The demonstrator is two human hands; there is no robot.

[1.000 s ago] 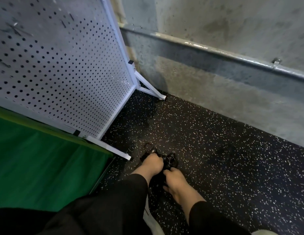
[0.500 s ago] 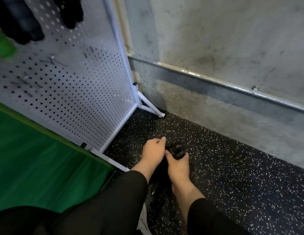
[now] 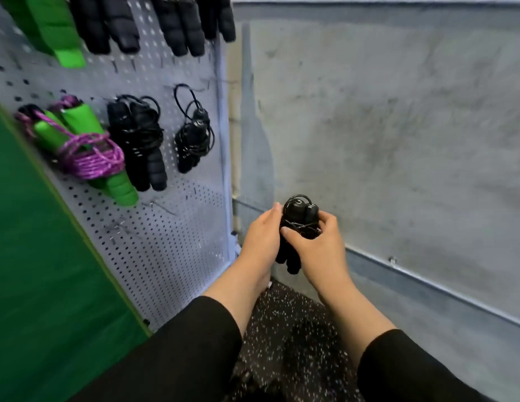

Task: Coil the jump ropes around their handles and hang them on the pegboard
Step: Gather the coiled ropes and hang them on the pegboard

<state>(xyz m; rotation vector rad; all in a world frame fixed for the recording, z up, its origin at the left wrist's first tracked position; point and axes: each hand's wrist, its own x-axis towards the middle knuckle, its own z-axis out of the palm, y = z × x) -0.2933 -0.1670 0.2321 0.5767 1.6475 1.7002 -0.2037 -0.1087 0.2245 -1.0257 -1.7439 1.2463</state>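
Hands [image 3: 287, 242] around coiled black jump rope [image 3: 300, 221] beside pegboard [image 3: 177, 242].

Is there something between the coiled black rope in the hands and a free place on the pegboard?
Nothing visible blocks it. The coiled black jump rope is gripped by the left hand and the right hand, just right of the pegboard. The perforated area below the hanging black rope looks bare, though its pegs are blurred.

Place: I'm in a gym storage corner | Landmark: white perforated metal pegboard [image 3: 166, 242] | On it: coiled black jump ropes [image 3: 137, 140], green-handled purple rope [image 3: 87, 158] | Below it: black speckled rubber floor [image 3: 285, 329] | Right of it: bare grey concrete wall [image 3: 398, 126] | Left: green mat [image 3: 35, 256].
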